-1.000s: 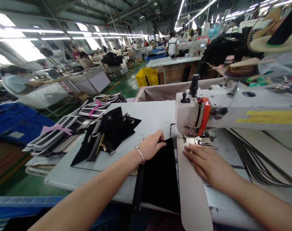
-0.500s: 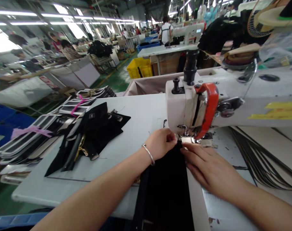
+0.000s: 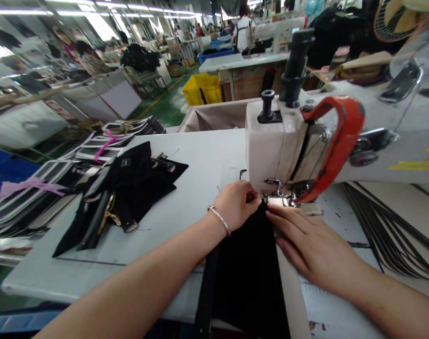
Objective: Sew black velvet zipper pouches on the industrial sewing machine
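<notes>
A long piece of black fabric [image 3: 249,273] lies on the sewing machine bed and hangs toward me. At its far end my left hand [image 3: 237,203], with a silver bangle at the wrist, pinches the fabric's edge close to the presser foot. My right hand [image 3: 306,238] lies flat, fingers stretched, along the fabric's right edge and the pale strip [image 3: 292,292] beside it. Both sets of fingertips are just in front of the white sewing machine head [image 3: 271,146], which has a red curved guard [image 3: 344,141]. The needle itself is hard to make out.
Black fabric pieces with a gold zipper [image 3: 129,188] lie on the white table [image 3: 200,183] at left. Tied bundles of panels [image 3: 34,193] stand beyond them. Dark strips [image 3: 387,235] lie at right. A yellow crate [image 3: 202,89] and a person [image 3: 243,30] are farther back.
My view has shifted, so the machine head looks larger and the table pieces sit farther left. Both hands keep nearly the same place at the fabric's far end.
</notes>
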A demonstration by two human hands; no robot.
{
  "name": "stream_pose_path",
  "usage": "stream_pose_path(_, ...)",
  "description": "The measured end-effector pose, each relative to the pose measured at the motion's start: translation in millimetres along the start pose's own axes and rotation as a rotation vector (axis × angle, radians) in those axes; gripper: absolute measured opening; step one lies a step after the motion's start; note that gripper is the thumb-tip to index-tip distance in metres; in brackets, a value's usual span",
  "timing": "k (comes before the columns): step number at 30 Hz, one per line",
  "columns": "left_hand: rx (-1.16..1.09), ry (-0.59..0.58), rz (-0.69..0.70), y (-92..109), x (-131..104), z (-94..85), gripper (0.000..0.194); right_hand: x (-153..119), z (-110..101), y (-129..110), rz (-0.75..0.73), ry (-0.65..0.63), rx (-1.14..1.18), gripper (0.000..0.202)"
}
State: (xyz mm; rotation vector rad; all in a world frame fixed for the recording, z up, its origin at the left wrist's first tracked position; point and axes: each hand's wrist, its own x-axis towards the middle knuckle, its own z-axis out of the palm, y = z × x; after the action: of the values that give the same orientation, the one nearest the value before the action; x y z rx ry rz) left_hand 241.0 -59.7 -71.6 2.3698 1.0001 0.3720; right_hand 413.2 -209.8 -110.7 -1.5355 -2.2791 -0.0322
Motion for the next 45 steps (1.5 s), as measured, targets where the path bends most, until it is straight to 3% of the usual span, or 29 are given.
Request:
stream_pose_path(3,0.021,0.016,0.026,-3.1,1.2,4.9,0.007,1.9,-1.3,2.4,-0.008,0.0,0.027,0.045)
stream_pose_path(6,0.133,0.097,0.128,-1.0,-16.4,4.7,0.008,0.4,-7.0,2.4,-0.046,-0.024,0.072,0.041)
stream_pose_path(8,0.188,0.065,0.327,4.1,-45.3,1.6,0.012,-4.4,-12.3,-0.4,-0.067,-0.053,0.094,0.045)
stream_pose_path(11,0.117,-0.146,0.662,12.9,-103.7,-2.0,0.018,-14.5,-18.0,-7.2,-0.071,-0.072,0.126,0.05)
stream_pose_path(14,0.092,-0.158,0.748,17.7,-152.1,1.2,0.019,-21.7,-18.3,-12.3,-0.071,-0.044,0.142,0.05)
stream_pose_path(17,0.102,-0.096,0.745,18.6,-169.7,5.6,0.026,-23.6,-16.0,-13.7,-0.064,-0.022,0.138,0.049)
stream_pose_path(20,0.055,-0.11,0.722,19.5,-156.1,1.3,0.021,-23.4,-14.5,-13.3,-0.061,-0.032,0.126,0.046)
stream_pose_path(24,0.152,-0.017,0.603,17.7,-105.8,-7.9,0.024,-24.9,-13.2,-12.2,-0.056,-0.025,0.121,0.048)
stream_pose_path(26,0.221,0.023,0.535,12.4,-78.0,-5.6,0.027,-26.0,-12.3,-11.7,-0.059,-0.017,0.116,0.05)
stream_pose_path(29,0.228,-0.033,0.509,0.9,-50.1,4.9,0.025,-26.7,-11.5,-11.7,-0.058,-0.017,0.111,0.05)
stream_pose_path(34,0.18,-0.018,0.535,-10.4,-44.2,13.5,0.021,-25.8,-12.7,-13.6,-0.037,-0.04,0.111,0.048)
stream_pose_path(45,0.167,-0.011,0.532,-8.1,-45.4,11.6,0.017,-26.0,-14.9,-16.2,-0.013,-0.059,0.077,0.049)
